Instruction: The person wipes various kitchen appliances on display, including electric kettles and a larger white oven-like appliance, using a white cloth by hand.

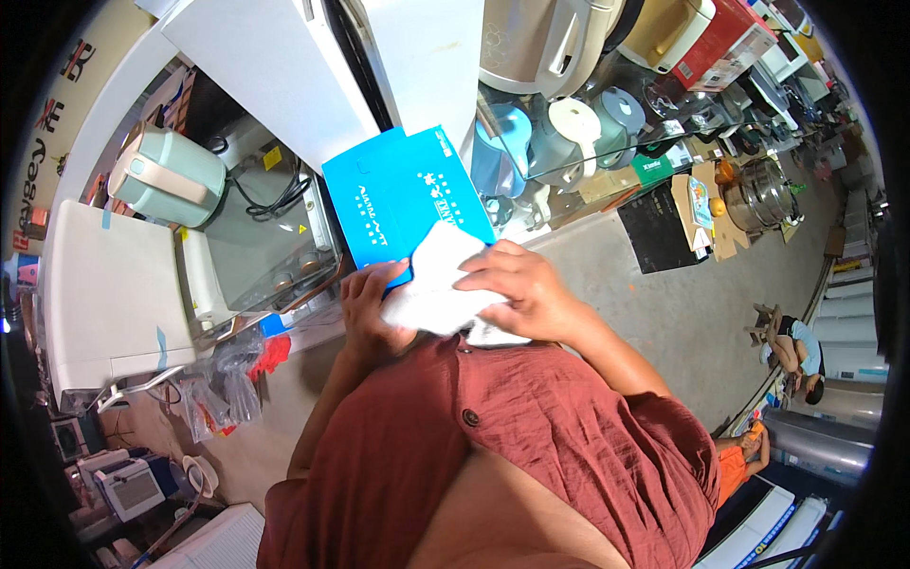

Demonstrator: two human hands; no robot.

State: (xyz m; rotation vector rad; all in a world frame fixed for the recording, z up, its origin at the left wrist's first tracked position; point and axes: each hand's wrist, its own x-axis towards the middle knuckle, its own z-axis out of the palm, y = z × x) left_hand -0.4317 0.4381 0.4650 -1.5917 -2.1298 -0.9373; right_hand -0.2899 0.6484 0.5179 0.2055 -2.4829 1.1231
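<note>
A blue cardboard box (393, 194) with white print stands upright in front of my body. The fingers of my left hand (368, 308) curl over its near left edge, and that hand also meets a crumpled white cloth (438, 284). Bunched in my right hand (521, 289), the cloth lies against the near right side of the box and covers part of it. My right fingers are bent around the cloth. The underside of the box is hidden.
On the left, a pale green appliance (169, 177) rests on a glass-topped counter (270, 209) beside a white cabinet (118, 294). Several pitchers (502, 147) line a glass shelf ahead. Stacked metal pots (758, 194) sit at the right; two people (806, 351) are farther off.
</note>
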